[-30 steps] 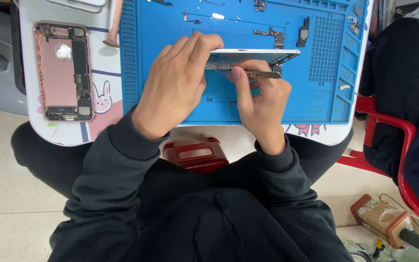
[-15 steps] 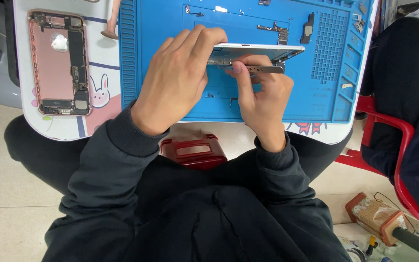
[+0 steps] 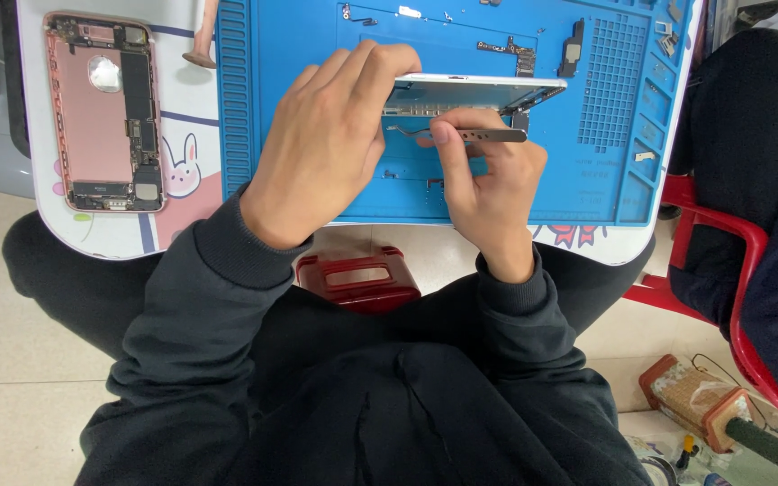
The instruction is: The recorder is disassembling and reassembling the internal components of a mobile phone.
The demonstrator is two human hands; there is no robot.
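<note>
- Blue work mat covers most of a small white table; a grid of small square pockets sits at its right side.
- Table top carries a cartoon rabbit drawing with a pink patch just below it, left of the mat.
- Opened pink phone body lies flat on the table's left part, insides facing up, well apart from both hands.
- Small loose phone parts lie on the mat's far edge.
- Left hand: fingers curled, gripping the left end of a white phone screen panel held on edge above the mat centre.
- Right hand: closed in a pinch on metal tweezers; their tip points left, just below the panel's lower edge. Contact between tip and panel cannot be told.
- Red stool shows between the knees, under the table edge.
- Another person's dark sleeve and a red chair frame sit at right.
</note>
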